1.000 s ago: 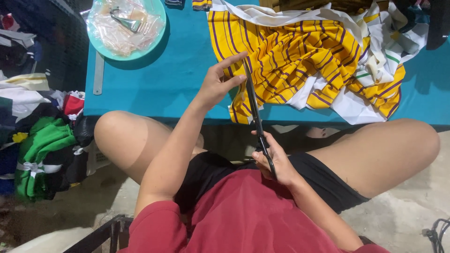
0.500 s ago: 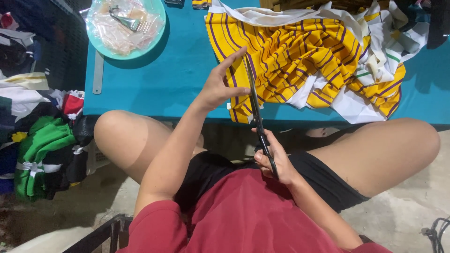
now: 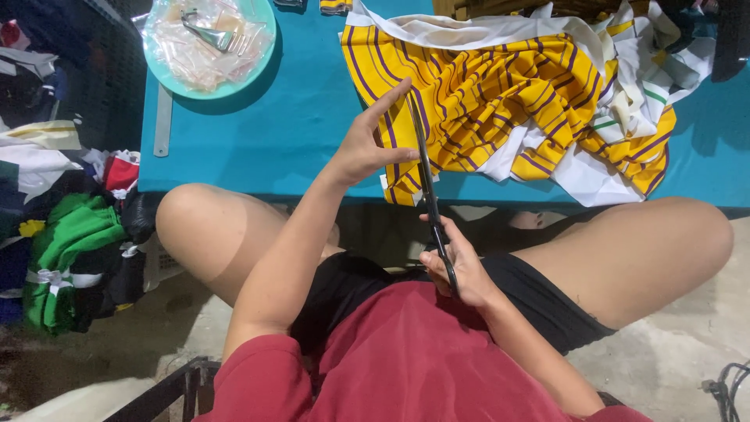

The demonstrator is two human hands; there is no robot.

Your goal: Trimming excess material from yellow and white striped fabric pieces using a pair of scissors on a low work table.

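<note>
My right hand (image 3: 455, 267) grips the handles of long dark scissors (image 3: 428, 185) over my lap, blades pointing away from me toward the table. My left hand (image 3: 369, 139) is raised beside the blade tips, fingers extended, touching the blades near the edge of a yellow cloth with purple stripes (image 3: 500, 98). The cloth lies crumpled with white fabric (image 3: 633, 101) on the teal table (image 3: 297, 125), and one corner hangs over the front edge.
A teal plate (image 3: 209, 45) with clear plastic and a metal clip sits at the table's back left. A grey ruler (image 3: 162, 121) lies along the left edge. Piled clothes, green and red among them (image 3: 70, 234), lie on the floor at left. Cables (image 3: 726, 387) lie at lower right.
My left hand has shifted slightly along the scissor blades near the tips. The scissors and my right hand have stayed nearly still.
</note>
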